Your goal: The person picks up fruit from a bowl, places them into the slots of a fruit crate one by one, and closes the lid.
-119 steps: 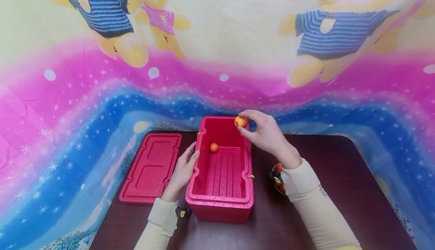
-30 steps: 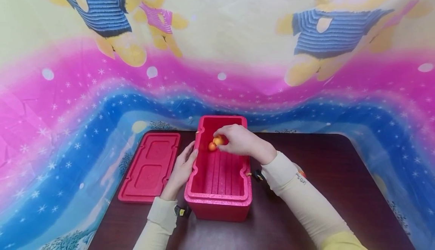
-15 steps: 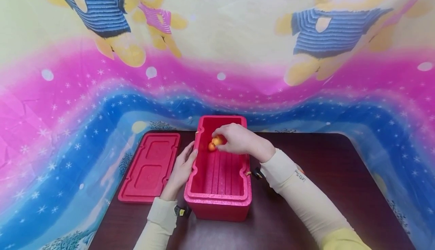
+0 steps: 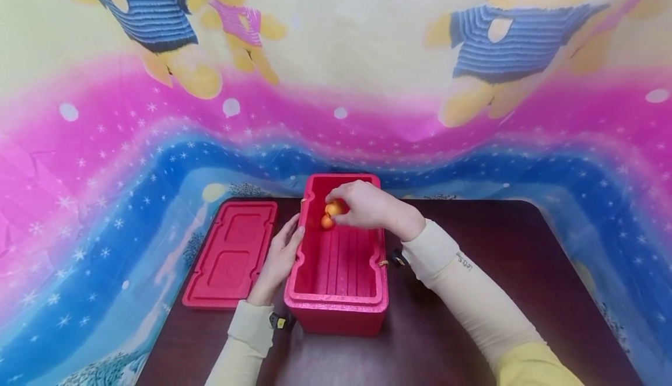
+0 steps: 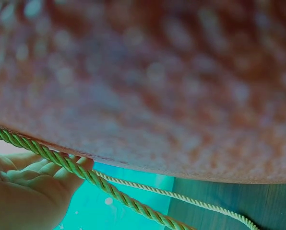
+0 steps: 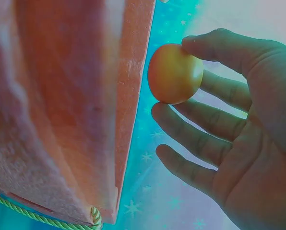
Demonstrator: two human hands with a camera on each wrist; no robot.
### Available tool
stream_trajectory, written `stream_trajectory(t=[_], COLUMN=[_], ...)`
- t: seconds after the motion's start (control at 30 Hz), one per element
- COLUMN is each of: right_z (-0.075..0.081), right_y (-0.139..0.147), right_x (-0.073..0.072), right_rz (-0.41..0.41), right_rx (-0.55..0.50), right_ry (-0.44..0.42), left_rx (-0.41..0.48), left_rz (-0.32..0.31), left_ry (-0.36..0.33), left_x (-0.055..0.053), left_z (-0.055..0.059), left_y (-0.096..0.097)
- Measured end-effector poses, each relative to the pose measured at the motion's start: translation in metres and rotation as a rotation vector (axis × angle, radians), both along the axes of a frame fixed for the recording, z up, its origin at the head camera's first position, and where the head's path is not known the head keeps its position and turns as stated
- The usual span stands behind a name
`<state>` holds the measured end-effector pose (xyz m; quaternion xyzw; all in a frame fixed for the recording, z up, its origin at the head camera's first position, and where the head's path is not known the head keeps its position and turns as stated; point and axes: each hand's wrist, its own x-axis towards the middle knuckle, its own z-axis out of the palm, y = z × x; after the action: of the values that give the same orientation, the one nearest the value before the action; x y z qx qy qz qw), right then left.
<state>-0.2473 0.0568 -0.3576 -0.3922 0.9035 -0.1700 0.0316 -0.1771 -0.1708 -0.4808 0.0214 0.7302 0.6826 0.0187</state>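
Observation:
My right hand (image 4: 367, 205) is over the far part of a red box (image 4: 336, 318), pinching a smooth yellow-orange round fruit (image 6: 174, 74) between thumb and fingertips. The right wrist view shows the fruit beside the box's wall, against the printed cloth. Below this fruit (image 4: 333, 208) in the head view, a smaller orange round fruit (image 4: 326, 221) sits inside the box by the left wall. My left hand (image 4: 280, 256) rests along the box's left outer side, thumb near the rim and fingers extended. In the left wrist view, twisted cord (image 5: 92, 177) crosses in front of that hand.
A red lid (image 4: 231, 255) with two recessed panels lies left of the box on the dark table (image 4: 488, 263). Cord loops (image 4: 383, 263) hang from the box's sides. Behind the table hangs a printed cloth (image 4: 341, 83) with bears. My right sleeve (image 4: 467, 281) covers part of the table.
Over four seconds my right hand has brought the yellow-orange fruit left and lower, from the right rim to near the other fruit. Lately it has risen slightly. My left hand has stayed put.

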Motion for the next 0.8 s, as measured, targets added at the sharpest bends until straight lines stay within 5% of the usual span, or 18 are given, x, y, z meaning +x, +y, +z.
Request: stream_trajectory(t=[0.8], right_z=[0.0044], right_y=[-0.0065], right_x=[-0.005], right_rz=[-0.026], right_rx=[0.152], right_ry=[-0.102], left_rx=[-0.022], left_rz=[0.005], left_ry=[0.02], left_x=[-0.0015], left_z=[-0.001], left_y=[0.0])
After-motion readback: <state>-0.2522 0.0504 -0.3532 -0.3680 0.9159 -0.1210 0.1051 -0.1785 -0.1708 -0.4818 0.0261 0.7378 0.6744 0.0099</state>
